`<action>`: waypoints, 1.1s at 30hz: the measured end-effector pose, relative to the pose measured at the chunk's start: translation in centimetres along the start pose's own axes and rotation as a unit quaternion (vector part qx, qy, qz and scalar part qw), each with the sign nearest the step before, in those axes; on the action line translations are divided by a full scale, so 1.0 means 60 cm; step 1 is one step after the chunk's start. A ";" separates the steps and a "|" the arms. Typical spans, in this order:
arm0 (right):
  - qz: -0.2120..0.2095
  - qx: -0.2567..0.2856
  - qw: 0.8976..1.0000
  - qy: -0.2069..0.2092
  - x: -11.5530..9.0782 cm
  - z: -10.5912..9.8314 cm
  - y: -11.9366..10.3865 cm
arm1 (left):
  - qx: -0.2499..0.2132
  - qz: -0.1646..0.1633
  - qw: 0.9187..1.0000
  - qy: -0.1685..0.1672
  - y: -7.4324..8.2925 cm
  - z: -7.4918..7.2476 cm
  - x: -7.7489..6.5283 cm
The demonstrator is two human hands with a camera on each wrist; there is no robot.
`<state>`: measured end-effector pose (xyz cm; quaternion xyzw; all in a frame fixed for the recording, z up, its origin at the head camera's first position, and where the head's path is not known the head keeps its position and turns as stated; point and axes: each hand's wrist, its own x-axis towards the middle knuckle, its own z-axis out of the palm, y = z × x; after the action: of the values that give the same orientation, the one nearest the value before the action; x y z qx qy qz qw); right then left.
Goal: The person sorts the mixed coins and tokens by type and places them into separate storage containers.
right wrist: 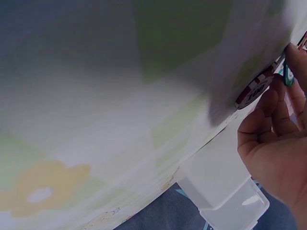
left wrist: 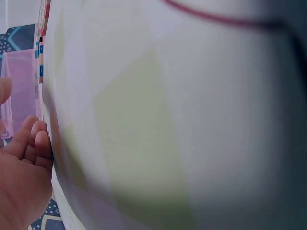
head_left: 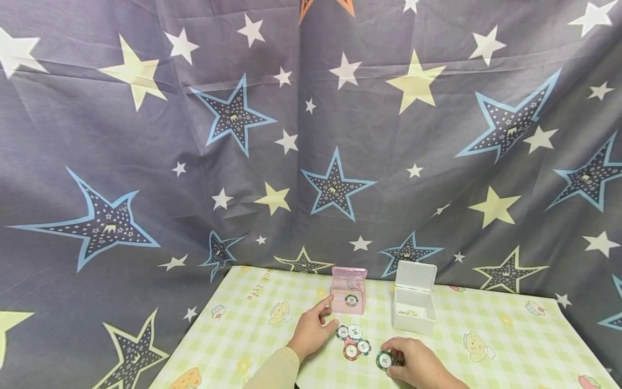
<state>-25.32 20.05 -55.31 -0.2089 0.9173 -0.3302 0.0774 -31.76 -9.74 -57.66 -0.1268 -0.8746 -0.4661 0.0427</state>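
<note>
My right hand (head_left: 413,363) pinches a green-edged poker chip (head_left: 384,360) between thumb and fingers, low over the table. In the right wrist view, a red-and-white-edged poker chip marked 100 (right wrist: 258,89) lies beside those fingertips. Relaxed, the left hand (head_left: 313,330) rests by the left side of an open pink box (head_left: 347,307), its fingertips close to the wall; whether they touch is unclear. A green-edged chip (head_left: 352,300) shows in the pink box. Several more chips, including a red-edged one (head_left: 351,351), lie grouped between the hands.
An open white box (head_left: 413,323) with its lid tilted back stands right of the pink one, small gold-coloured pieces (head_left: 407,313) inside. A green checked cloth (head_left: 525,340) covers the table. Behind its back edge hangs a dark star-patterned curtain (head_left: 272,237).
</note>
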 end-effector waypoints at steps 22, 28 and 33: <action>-0.029 0.081 0.996 -0.015 -0.001 0.017 -0.015 | 0.005 -0.010 1.000 -0.003 -0.005 0.004 0.003; -0.005 0.090 0.996 -0.007 0.002 0.018 -0.017 | 0.007 -0.008 1.000 -0.003 -0.005 0.004 0.003; -0.012 0.088 0.996 0.004 0.007 0.019 -0.018 | 0.007 -0.008 1.000 -0.003 -0.005 0.003 0.003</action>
<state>-25.03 18.49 -55.50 -0.2113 0.8821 -0.4116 0.0881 -32.03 -9.71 -57.93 -0.1212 -0.8789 -0.4599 0.0370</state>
